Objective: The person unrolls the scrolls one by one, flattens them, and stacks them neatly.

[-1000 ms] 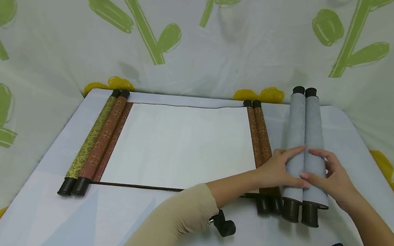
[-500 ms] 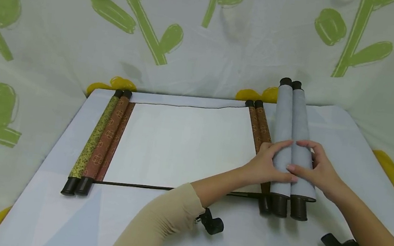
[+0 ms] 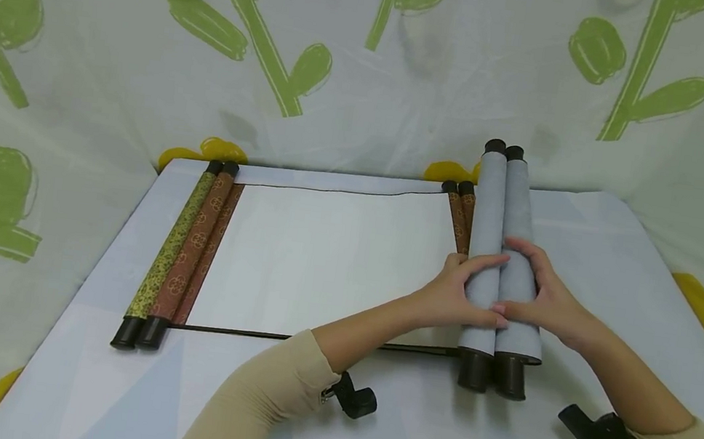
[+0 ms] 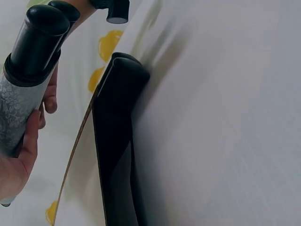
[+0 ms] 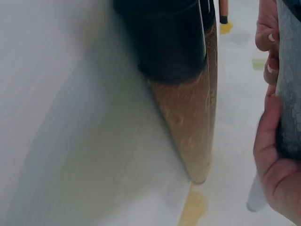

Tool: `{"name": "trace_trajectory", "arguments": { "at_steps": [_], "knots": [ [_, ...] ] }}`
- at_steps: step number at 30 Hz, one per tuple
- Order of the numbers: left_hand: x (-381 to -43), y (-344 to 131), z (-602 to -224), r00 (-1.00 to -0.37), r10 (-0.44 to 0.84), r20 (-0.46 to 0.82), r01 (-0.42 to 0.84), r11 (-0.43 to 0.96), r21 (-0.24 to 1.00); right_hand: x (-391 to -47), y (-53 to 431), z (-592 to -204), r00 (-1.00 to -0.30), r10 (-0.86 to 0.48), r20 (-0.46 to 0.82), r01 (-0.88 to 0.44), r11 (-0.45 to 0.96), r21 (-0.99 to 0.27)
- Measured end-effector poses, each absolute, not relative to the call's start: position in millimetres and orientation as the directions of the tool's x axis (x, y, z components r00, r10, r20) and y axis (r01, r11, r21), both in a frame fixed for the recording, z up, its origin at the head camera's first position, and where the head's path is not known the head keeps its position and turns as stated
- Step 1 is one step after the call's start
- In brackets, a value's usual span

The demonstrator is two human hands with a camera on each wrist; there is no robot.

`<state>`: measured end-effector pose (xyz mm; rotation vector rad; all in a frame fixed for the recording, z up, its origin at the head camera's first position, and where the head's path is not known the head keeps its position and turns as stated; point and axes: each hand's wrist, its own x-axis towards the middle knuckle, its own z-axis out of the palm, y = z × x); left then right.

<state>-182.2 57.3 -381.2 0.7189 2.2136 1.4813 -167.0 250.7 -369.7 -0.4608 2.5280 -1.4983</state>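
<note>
Both hands hold a grey patterned scroll (image 3: 490,200), its two rolled halves side by side, with black knobs at the ends. My left hand (image 3: 448,293) grips the left roll, thumb and fingers curled round it. Round the right roll curls my right hand (image 3: 547,295), its thumb near the left thumb. In the left wrist view, the scroll's black knob (image 4: 40,44) shows raised above the table. Below lies an unrolled scroll with a white sheet (image 3: 327,260). Its brown right-hand rollers (image 3: 455,217) are partly hidden behind the grey scroll.
A yellow-green patterned roll (image 3: 169,256) lies against the brown left roller (image 3: 193,248) of the unrolled scroll. The pale table (image 3: 224,401) ends at a white curtain (image 3: 407,94) with green leaf prints. Black devices (image 3: 593,428) are strapped at both wrists.
Both hands have carried the grey scroll leftward, from beside the unrolled scroll to over its right-hand rollers. The unrolled scroll and the yellow-green roll stay in place.
</note>
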Motion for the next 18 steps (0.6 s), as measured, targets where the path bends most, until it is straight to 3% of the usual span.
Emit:
{"name": "trace_trajectory", "arguments": {
  "at_steps": [6,12,18],
  "knots": [
    [-180,43,-379,-0.834,0.551,-0.012,0.215,0.345,0.914,-169,228,-369,-0.966,-0.258,-0.001,-0.107,0.404,-0.909],
    [-181,35,-376,-0.897,0.44,0.041,0.173,0.263,0.949,-175,210,-364,-0.978,-0.206,-0.04,-0.033,0.34,-0.94],
    [-184,21,-375,-0.886,0.457,0.079,0.214,0.251,0.944,-178,199,-361,-0.97,-0.238,-0.052,-0.023,0.3,-0.954]
  ]
}}
